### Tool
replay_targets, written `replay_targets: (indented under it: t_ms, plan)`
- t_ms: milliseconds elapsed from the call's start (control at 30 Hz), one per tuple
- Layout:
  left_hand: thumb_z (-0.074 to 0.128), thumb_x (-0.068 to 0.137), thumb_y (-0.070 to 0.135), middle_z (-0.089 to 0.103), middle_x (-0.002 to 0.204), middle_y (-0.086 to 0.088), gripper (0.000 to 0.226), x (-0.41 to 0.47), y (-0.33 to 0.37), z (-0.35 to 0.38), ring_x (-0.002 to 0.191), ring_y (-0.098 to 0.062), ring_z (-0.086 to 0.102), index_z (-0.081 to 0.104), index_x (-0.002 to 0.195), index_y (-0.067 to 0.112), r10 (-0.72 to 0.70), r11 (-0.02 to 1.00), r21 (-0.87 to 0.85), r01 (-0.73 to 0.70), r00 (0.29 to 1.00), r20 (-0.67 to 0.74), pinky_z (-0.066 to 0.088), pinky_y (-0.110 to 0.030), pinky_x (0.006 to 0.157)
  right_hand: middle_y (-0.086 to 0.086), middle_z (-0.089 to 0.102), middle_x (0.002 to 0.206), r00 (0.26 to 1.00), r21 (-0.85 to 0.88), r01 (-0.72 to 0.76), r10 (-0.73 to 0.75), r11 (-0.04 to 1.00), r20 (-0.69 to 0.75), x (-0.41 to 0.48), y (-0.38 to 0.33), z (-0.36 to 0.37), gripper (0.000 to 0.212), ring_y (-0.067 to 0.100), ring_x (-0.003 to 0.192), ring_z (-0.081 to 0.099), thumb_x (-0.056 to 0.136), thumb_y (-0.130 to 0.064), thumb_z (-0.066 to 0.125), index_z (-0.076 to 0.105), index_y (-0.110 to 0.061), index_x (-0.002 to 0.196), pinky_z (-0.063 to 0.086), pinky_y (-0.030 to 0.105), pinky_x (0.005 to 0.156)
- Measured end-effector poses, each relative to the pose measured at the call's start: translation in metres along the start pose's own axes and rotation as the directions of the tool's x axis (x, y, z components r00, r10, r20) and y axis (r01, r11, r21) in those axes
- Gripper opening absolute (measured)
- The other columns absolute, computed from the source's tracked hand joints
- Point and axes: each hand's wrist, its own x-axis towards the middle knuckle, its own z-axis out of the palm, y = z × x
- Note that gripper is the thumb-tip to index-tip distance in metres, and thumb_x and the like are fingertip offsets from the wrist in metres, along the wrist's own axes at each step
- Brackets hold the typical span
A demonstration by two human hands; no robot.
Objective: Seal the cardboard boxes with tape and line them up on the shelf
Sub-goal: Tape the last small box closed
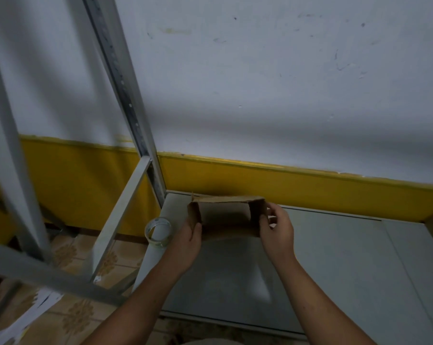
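The left hand (189, 241) holds the left end wall of the box (225, 220). Its thumb lies on the near face and its fingers are mostly hidden behind the cardboard, so the exact hold is hard to read. The right hand (276, 230) mirrors it at the other end, fingers curled and pinching the right wall near its top edge. The box sits between the two hands on the grey shelf (335, 257), close to the back edge by the yellow band of the wall. Its long axis runs left to right, parallel to that wall. The open side faces up and toward the person, showing a dark interior, and the flaps look unclosed, so sealing appears not yet begun. The tape (158, 231), a clear roll standing on its edge, is just left of the left hand at the shelf's left margin, beside the metal upright (125, 90). It lies well apart from the right hand, with the box in between. The left hand is plainly the nearer one for fetching it, while the right could steady the box.
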Motion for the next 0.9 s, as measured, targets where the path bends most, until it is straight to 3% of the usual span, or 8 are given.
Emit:
replay_targets:
  t_ms: [67, 133, 267, 367, 500, 600, 767, 900]
  plan:
    - [0.040, 0.114, 0.026, 0.062, 0.117, 0.018, 0.030, -0.001, 0.002, -0.007, 0.107, 0.005, 0.061, 0.049, 0.142, 0.034, 0.074, 0.993, 0.091, -0.071, 0.997, -0.029, 0.048, -0.017, 0.088, 0.001, 0.063, 0.120, 0.999, -0.010, -0.015, 0.015, 1.000, 0.033, 0.001, -0.005, -0.005, 0.041, -0.004, 0.097, 0.059, 0.098, -0.004, 0.059, 0.062, -0.022, 0.134, 0.050, 0.013, 0.076]
    - [0.039, 0.114, 0.025, 0.052, 0.144, 0.022, 0.041, 0.001, 0.004, -0.012, 0.132, 0.013, 0.046, 0.040, 0.153, 0.038, 0.127, 0.987, 0.106, -0.124, 0.991, -0.027, 0.035, -0.009, 0.108, -0.001, 0.066, 0.108, 0.998, 0.009, -0.020, 0.019, 1.000, 0.059, 0.001, -0.010, -0.010, 0.040, -0.010, 0.087, 0.059, 0.097, 0.001, 0.057, 0.063, -0.020, 0.130, 0.045, 0.006, 0.066]
    - [0.038, 0.115, 0.029, 0.013, 0.175, 0.004, 0.046, 0.000, 0.018, -0.018, 0.161, -0.015, 0.009, 0.036, 0.161, 0.025, 0.059, 0.997, 0.056, -0.059, 0.998, -0.004, 0.012, -0.023, 0.120, -0.001, 0.068, 0.098, 0.996, 0.067, -0.026, 0.020, 0.997, 0.089, 0.004, -0.011, -0.019, 0.027, 0.009, 0.083, 0.066, 0.099, -0.007, 0.059, 0.068, -0.026, 0.115, 0.056, 0.023, 0.064]
    - [0.033, 0.114, 0.043, 0.035, 0.156, 0.018, 0.045, -0.001, 0.020, -0.015, 0.149, -0.004, 0.025, 0.034, 0.158, 0.033, 0.019, 0.995, -0.103, -0.015, 0.999, 0.043, 0.019, -0.016, 0.115, 0.002, 0.067, 0.094, 0.984, 0.052, -0.067, 0.057, 0.996, 0.171, 0.005, -0.007, -0.022, 0.020, 0.026, 0.082, 0.069, 0.098, -0.011, 0.061, 0.070, -0.028, 0.105, 0.062, 0.045, 0.066]
    - [0.037, 0.107, 0.065, 0.057, 0.143, 0.025, 0.050, 0.003, 0.014, -0.014, 0.141, -0.003, 0.046, 0.053, 0.147, 0.039, -0.075, 0.936, -0.332, 0.116, 0.988, 0.135, 0.032, -0.033, 0.122, -0.001, 0.067, 0.100, 0.973, 0.117, -0.189, 0.169, 0.975, 0.160, 0.000, -0.005, -0.022, 0.030, 0.025, 0.090, 0.070, 0.101, -0.015, 0.062, 0.065, -0.023, 0.130, 0.063, 0.044, 0.073]
    - [0.035, 0.114, 0.043, 0.065, 0.137, 0.021, 0.039, 0.008, 0.015, -0.016, 0.129, 0.000, 0.058, 0.052, 0.149, 0.041, -0.008, 0.952, -0.300, 0.065, 0.982, 0.187, 0.050, -0.024, 0.101, 0.002, 0.068, 0.105, 0.964, 0.125, -0.220, 0.196, 0.967, 0.180, 0.000, -0.004, -0.023, 0.037, 0.023, 0.095, 0.070, 0.099, -0.025, 0.067, 0.061, -0.024, 0.136, 0.063, 0.041, 0.076]
    - [0.053, 0.104, 0.048, 0.049, 0.156, 0.017, 0.052, 0.017, 0.003, -0.023, 0.143, -0.002, 0.045, 0.042, 0.155, 0.051, 0.054, 0.963, -0.270, 0.007, 0.975, 0.217, 0.045, -0.034, 0.116, 0.000, 0.066, 0.115, 0.941, 0.153, -0.291, 0.253, 0.945, 0.224, -0.001, -0.009, -0.026, 0.047, 0.024, 0.102, 0.069, 0.094, -0.036, 0.073, 0.058, -0.027, 0.139, 0.063, 0.049, 0.084]
    - [0.061, 0.103, 0.044, 0.056, 0.141, 0.025, 0.044, 0.021, 0.005, -0.020, 0.130, 0.010, 0.050, 0.051, 0.145, 0.051, 0.108, 0.983, -0.164, -0.080, 0.980, 0.166, 0.051, -0.019, 0.097, -0.001, 0.065, 0.116, 0.934, 0.155, -0.279, 0.230, 0.948, 0.272, -0.002, -0.012, -0.026, 0.039, 0.024, 0.101, 0.069, 0.097, -0.035, 0.069, 0.058, -0.032, 0.135, 0.063, 0.036, 0.073]
